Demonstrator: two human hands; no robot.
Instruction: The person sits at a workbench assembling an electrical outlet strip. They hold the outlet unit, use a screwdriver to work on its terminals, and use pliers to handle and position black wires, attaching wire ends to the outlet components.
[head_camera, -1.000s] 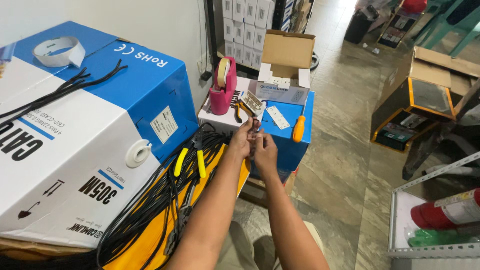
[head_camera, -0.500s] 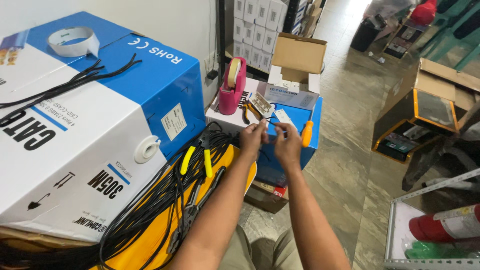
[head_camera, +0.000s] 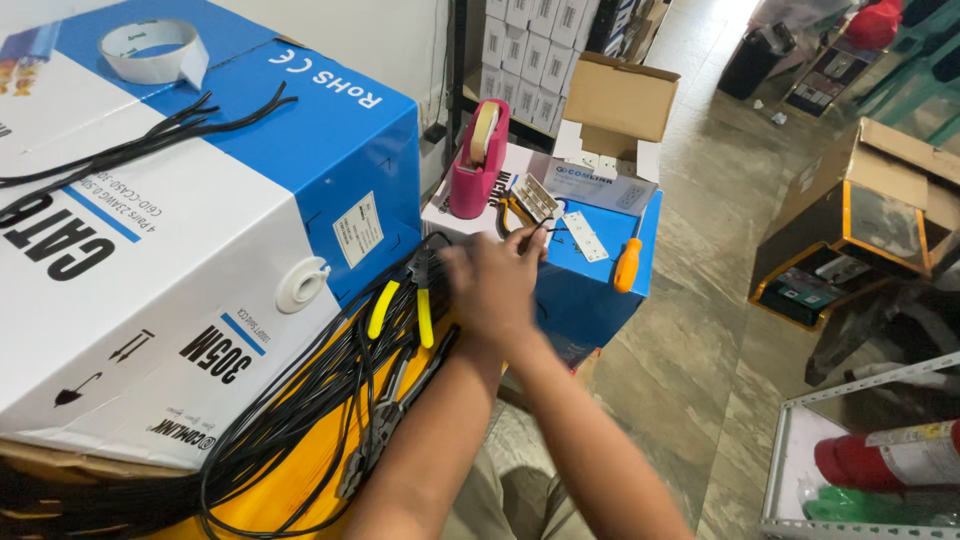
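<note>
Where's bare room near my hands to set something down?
Free: the big cable box top between the tape roll and its near edge, apart from loose black wires. Crowded: the small box top by your hands, holding the pink tape dispenser, metal plates and orange-handled screwdriver; the yellow surface is covered in black cable.

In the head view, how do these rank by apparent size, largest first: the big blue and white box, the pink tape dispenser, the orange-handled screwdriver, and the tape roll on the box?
1. Blue and white box, by far the largest.
2. Pink tape dispenser.
3. Tape roll, close to the dispenser; nearness to the camera makes this unsure.
4. Screwdriver, smallest.
</note>
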